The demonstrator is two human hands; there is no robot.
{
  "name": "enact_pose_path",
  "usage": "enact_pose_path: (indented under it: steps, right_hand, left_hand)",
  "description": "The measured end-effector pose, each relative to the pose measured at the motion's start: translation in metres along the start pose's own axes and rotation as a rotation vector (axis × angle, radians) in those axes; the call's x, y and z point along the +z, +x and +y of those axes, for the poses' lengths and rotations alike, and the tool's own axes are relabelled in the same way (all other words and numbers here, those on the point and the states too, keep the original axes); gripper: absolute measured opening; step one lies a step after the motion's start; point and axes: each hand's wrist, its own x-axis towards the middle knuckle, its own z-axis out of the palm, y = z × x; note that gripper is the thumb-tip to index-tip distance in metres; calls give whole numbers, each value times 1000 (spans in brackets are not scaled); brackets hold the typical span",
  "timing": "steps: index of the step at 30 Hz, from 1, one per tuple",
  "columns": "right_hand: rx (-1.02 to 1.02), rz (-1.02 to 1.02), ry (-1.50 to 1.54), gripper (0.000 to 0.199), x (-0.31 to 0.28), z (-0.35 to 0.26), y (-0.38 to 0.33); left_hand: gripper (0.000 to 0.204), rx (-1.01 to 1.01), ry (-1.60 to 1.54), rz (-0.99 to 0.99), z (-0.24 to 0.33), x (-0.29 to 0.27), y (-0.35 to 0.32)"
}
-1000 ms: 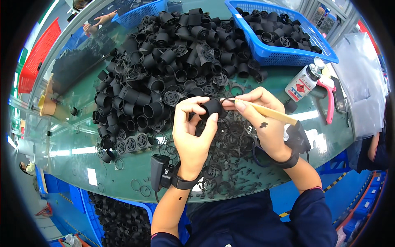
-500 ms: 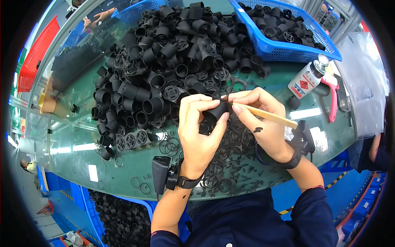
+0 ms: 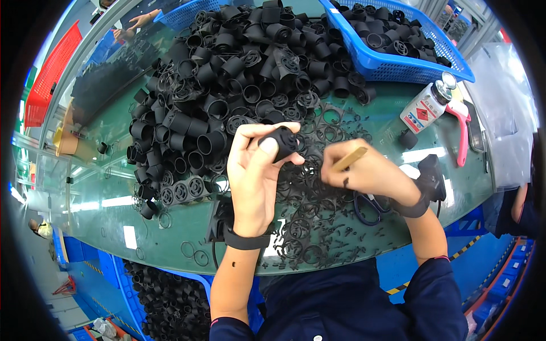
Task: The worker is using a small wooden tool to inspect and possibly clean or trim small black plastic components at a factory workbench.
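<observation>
My left hand (image 3: 250,182) is closed round a black cylindrical plastic part (image 3: 288,145), its ridged round end turned toward the right. In my right hand (image 3: 372,173), which is smeared by motion, a tan wooden-handled tool (image 3: 351,159) slants between the fingers; its working tip is hidden. That hand hovers a little right of the part, apart from it. Behind my hands rises a big heap of black plastic cylinders (image 3: 213,142). Thin black rings (image 3: 297,227) and small scraps lie scattered below and between my hands on the green tabletop (image 3: 170,238).
A blue basket (image 3: 398,74) of black parts stands at the back right. Near it are a white bottle (image 3: 422,113) with a metal top and a pink-handled tool (image 3: 462,136). Dark-handled scissors (image 3: 367,211) lie by my right wrist. Another person's hand (image 3: 142,21) shows far left.
My right hand with the wooden-handled tool has moved away from the part, down and to the right. My left hand has shifted slightly left and turned the part's round end into view.
</observation>
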Motion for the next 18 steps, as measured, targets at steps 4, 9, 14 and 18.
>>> enact_pose_path:
  steps: [4, 9, 14, 18]
  right_hand:
    - [-143, 57, -115, 7, -12, -13, -2]
    - [-440, 379, 55, 7, -10, -25, 2]
    - [-696, 439, -7, 11, 2, -21, 3]
    - [-696, 444, -29, 11, 3, -22, 3]
  left_hand:
    - [30, -139, -339, -85, -3, -3, 1]
    - [33, -183, -303, -161, -7, -2, -1]
    - [34, -255, -317, -229, -4, 2, -2]
    - [35, -251, -314, -224, -5, 0, -2]
